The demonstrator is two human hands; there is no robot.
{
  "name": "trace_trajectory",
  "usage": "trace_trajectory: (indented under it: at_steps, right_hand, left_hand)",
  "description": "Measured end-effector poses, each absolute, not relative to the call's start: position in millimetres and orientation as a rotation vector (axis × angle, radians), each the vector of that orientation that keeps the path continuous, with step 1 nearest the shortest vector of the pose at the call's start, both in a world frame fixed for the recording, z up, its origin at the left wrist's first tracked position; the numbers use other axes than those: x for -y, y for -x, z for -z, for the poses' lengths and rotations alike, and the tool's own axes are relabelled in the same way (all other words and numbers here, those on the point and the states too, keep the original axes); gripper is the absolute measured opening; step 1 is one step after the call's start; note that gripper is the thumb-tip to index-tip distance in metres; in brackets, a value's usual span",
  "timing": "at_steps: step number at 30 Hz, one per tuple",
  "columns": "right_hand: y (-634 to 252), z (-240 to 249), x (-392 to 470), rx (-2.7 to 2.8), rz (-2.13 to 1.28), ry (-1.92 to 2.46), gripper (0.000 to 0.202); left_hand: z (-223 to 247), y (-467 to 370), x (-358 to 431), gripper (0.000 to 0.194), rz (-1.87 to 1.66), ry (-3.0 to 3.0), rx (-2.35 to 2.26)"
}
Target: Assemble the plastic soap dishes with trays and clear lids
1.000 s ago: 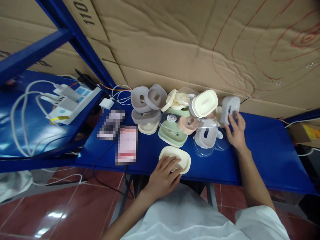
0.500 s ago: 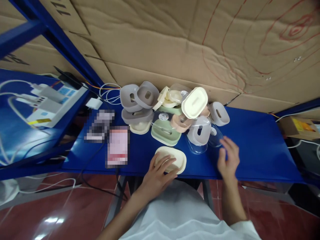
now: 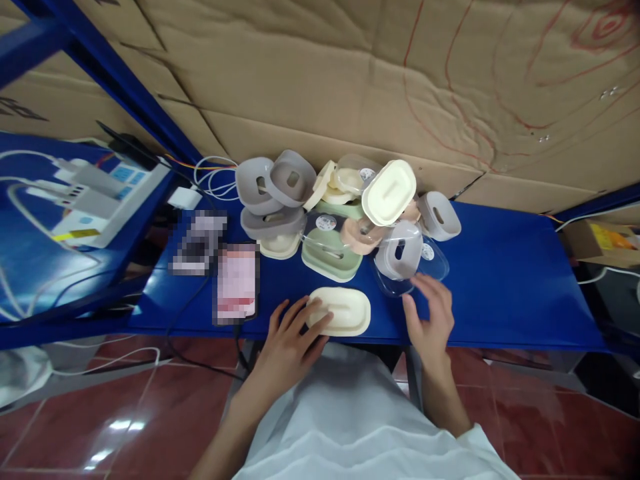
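A cream oval tray (image 3: 350, 312) lies near the front edge of the blue table. My left hand (image 3: 295, 333) is open, its spread fingertips resting over the tray's left end. To the right, my right hand (image 3: 431, 310) is open, thumb and fingers apart, just in front of a grey-white slotted dish (image 3: 400, 252) and a clear lid (image 3: 436, 261). Behind the cream tray sits a green tray (image 3: 331, 257). A pale yellow tray (image 3: 389, 192) leans on top of the pile, above a peach piece (image 3: 361, 237). Grey slotted dishes (image 3: 291, 179) are stacked at the pile's left.
Two pixelated flat items (image 3: 236, 283) lie on the left of the blue table (image 3: 520, 280), with a black cable beside them. A white adapter (image 3: 185, 197) and coiled cables are behind. Cardboard (image 3: 310, 80) walls the back. A power strip (image 3: 107, 207) stands far left.
My left hand has slid left, uncovering more of the cream tray. My right hand has moved left, from beside the clear lid to in front of the grey-white dish. The view has shifted slightly.
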State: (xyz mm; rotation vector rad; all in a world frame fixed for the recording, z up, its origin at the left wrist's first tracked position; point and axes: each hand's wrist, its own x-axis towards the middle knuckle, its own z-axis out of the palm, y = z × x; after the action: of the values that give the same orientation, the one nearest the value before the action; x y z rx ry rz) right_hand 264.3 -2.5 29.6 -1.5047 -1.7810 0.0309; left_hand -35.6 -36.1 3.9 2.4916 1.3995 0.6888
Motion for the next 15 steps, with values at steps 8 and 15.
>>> trace_trajectory:
  at_steps: [8,15]
  right_hand:
    - [-261,-39,-31,1.723,0.002,1.570,0.025]
    - [-299,-70,20,1.555,-0.172,1.534,0.020]
  left_hand:
    - [-1,18,26,0.034,-0.732,-2.419,-1.314]
    - [-2,19,25,0.038,-0.706,-2.410,-1.312]
